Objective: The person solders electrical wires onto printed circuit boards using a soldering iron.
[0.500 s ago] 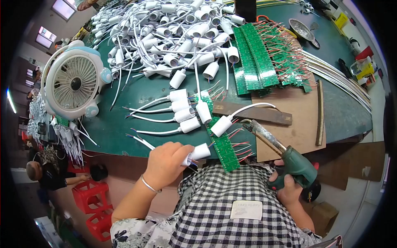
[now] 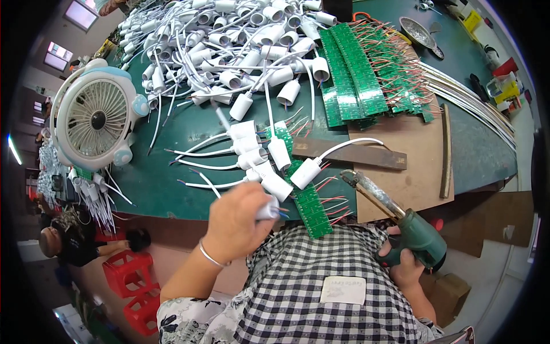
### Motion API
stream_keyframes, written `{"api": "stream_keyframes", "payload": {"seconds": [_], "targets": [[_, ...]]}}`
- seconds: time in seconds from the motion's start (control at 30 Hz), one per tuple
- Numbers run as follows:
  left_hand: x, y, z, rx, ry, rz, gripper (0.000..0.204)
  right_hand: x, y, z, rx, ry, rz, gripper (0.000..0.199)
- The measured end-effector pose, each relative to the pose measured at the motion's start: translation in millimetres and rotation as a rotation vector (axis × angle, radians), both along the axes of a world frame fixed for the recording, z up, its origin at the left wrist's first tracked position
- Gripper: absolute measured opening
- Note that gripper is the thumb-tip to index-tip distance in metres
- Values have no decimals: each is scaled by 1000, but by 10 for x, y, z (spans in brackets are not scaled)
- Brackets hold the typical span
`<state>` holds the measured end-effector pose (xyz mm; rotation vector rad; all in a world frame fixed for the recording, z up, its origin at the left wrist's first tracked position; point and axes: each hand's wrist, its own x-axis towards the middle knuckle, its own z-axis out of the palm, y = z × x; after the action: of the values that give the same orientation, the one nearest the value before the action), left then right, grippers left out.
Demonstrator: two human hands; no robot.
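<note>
My left hand [image 2: 239, 221], partly blurred, is closed round a short white plastic sleeve [image 2: 267, 208] with wire ends poking out at its right. Just beyond it a white lamp socket [image 2: 277, 187] lies at the near end of a row of sockets [image 2: 243, 129] with white cables. My right hand [image 2: 401, 258] grips a green soldering gun [image 2: 421, 238], its metal tip pointing up and left. Between the hands lies a green circuit board strip [image 2: 312, 212] with red and white wires; two cabled sockets, one a white socket [image 2: 306, 173], rest across it.
A large heap of white sockets [image 2: 229, 51] covers the table's far side. Stacked green boards [image 2: 358, 80] with red wires stand right of it. A fan [image 2: 98, 119] is at the left. A brown bar [image 2: 349, 155] lies partly on a cardboard sheet [image 2: 421, 172].
A white socket that was by my left hand's fingers now lies farther off, against the row. My left hand has moved slightly right, still holding a white sleeve. The soldering gun shifted a little right.
</note>
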<state>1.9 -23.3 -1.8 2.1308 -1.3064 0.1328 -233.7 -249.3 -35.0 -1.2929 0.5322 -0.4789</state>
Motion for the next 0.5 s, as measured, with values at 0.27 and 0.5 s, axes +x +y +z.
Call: {"api": "stream_keyframes", "payload": {"seconds": [0.27, 0.5], "targets": [[-314, -124, -194, 106, 20, 171, 25, -165, -105, -13, -182, 190, 334, 64], [-347, -170, -124, 194, 72, 198, 18, -196, -100, 19, -176, 203, 340, 27]]}}
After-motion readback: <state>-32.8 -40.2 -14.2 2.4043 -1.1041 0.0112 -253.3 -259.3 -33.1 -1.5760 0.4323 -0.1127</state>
